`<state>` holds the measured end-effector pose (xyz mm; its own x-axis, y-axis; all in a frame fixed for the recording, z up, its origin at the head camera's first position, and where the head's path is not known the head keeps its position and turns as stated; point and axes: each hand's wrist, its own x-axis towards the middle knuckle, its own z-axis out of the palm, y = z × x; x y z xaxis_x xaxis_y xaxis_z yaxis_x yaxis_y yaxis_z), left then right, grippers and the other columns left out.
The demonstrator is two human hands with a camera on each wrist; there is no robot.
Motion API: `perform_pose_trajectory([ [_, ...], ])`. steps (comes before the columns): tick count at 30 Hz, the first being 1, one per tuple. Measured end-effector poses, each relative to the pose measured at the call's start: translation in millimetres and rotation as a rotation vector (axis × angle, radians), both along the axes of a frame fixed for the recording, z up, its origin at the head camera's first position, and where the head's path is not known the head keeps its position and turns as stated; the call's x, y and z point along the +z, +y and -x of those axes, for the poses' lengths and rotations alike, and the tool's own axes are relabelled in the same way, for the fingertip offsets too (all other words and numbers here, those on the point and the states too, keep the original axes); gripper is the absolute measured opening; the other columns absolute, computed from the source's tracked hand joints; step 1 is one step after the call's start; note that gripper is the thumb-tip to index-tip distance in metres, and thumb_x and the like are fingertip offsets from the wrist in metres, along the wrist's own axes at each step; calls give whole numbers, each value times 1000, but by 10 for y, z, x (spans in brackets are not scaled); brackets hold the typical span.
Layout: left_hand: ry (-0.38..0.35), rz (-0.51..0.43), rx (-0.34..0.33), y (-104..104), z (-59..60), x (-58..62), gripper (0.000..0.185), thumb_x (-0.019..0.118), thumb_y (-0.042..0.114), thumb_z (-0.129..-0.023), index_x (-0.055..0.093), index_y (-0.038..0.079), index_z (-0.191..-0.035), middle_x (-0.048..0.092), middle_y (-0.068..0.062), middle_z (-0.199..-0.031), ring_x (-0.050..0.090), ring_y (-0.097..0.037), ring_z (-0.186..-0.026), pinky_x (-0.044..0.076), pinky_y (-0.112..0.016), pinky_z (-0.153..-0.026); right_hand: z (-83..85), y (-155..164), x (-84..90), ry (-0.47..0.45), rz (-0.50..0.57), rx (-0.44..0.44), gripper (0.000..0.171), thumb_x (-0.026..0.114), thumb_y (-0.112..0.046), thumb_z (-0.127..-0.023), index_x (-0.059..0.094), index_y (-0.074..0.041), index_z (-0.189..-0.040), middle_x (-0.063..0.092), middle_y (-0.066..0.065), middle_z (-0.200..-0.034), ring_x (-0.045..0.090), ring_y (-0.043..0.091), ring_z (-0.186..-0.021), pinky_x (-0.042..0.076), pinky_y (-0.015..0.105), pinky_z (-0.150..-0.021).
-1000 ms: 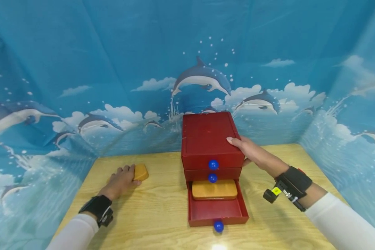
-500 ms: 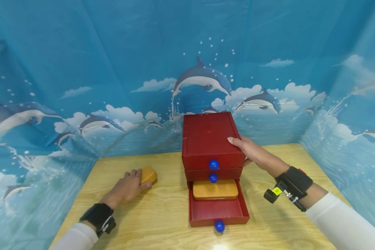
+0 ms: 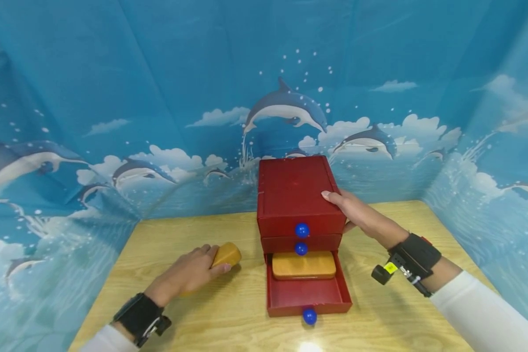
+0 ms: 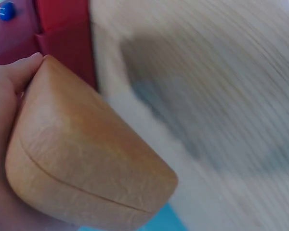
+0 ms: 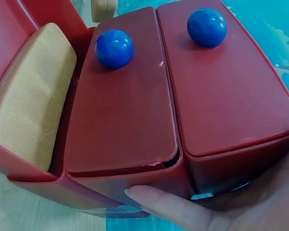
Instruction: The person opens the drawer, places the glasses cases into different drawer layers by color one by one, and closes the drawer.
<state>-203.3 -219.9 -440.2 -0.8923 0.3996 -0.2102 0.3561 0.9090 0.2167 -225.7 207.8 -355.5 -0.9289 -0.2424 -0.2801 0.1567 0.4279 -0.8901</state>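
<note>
While beside the red drawer chest (image 3: 296,195), left hand (image 3: 189,274) round tan case (image 3: 227,254).

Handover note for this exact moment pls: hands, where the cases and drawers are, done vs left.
Left hand grips a tan case, lifted off the wooden table, left of the red drawer chest.
Right hand holds the chest's right side.
Bottom drawer is pulled open with a second tan case at its back; the top two drawers are shut.
Done: one case stowed. Probably left: stow the held case, push the drawer in.

The left hand (image 4: 2,144) grips a tan case (image 4: 82,159) near the red drawers (image 4: 58,33)
</note>
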Motion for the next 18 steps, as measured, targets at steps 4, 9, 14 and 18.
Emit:
perform_pose_trajectory([
  [4,-39,-47,-35,116,-102,160,80,48,72,-98,56,7,-144,65,-6,-115,60,-15,-92,48,-39,-73,1,7,8,3,2,1,79,38,-60,-107,23,-4,-160,59,25,-139,72,22,-102,64,46,-81],
  [9,-28,-61,-123,258,-226,296,78,46,74,-98,59,7,-135,61,0,-97,54,-12,-80,43,-34,-66,-13,11,11,2,-3,-1,79,38,-60,-107,22,-5,-161,57,26,-141,71,23,-103,64,46,-81],
  [14,5,-61,-191,393,-345,416,75,39,74,-100,59,10,-133,62,1,-99,58,-12,-85,45,-34,-69,-12,2,-1,7,0,-2,78,39,-59,-107,24,-5,-160,59,26,-139,71,23,-102,64,46,-80],
  [18,34,-86,-251,507,-413,521,67,34,70,-104,58,13,-129,58,4,-96,54,-8,-82,44,-32,-70,-14,2,-2,4,-2,-3,78,39,-59,-107,23,-5,-160,59,26,-139,71,22,-101,64,45,-80],
])
